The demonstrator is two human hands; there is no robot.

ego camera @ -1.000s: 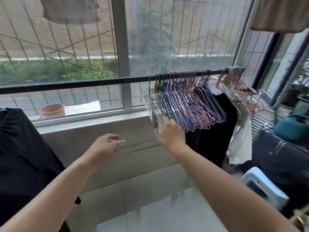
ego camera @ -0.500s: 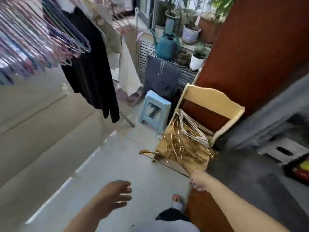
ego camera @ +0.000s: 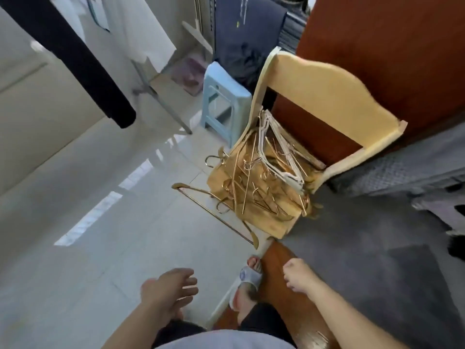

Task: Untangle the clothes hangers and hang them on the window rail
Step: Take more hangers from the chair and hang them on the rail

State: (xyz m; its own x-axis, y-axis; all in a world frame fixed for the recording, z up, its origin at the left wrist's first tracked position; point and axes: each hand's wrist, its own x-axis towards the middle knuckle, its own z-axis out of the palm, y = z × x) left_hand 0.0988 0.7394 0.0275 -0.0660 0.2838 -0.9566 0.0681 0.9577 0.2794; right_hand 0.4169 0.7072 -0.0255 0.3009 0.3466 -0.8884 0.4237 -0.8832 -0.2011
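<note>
A tangled heap of gold wire hangers [ego camera: 254, 187] lies on the seat of a pale yellow wooden chair [ego camera: 324, 96]. A few white hangers [ego camera: 279, 157] rest on the heap toward the chair back. One gold hanger [ego camera: 216, 210] sticks out over the seat's front-left edge above the floor. My left hand [ego camera: 171, 288] hovers low over the tiles, fingers relaxed and spread, holding nothing. My right hand [ego camera: 298, 275] hangs near the chair's front, fingers loosely curled, empty. The window rail is out of view.
A light blue plastic stool [ego camera: 224, 96] stands left of the chair. A black garment [ego camera: 83, 64] and white cloth [ego camera: 141, 28] hang at upper left. A red-brown panel [ego camera: 392, 44] rises behind the chair. My sandalled foot [ego camera: 247, 278] stands on the tiles; grey carpet [ego camera: 377, 273] lies right.
My view has swung from the window rail with its hung hangers down to the chair. My right hand let go of the hangers on the rail; both hands dropped low, empty.
</note>
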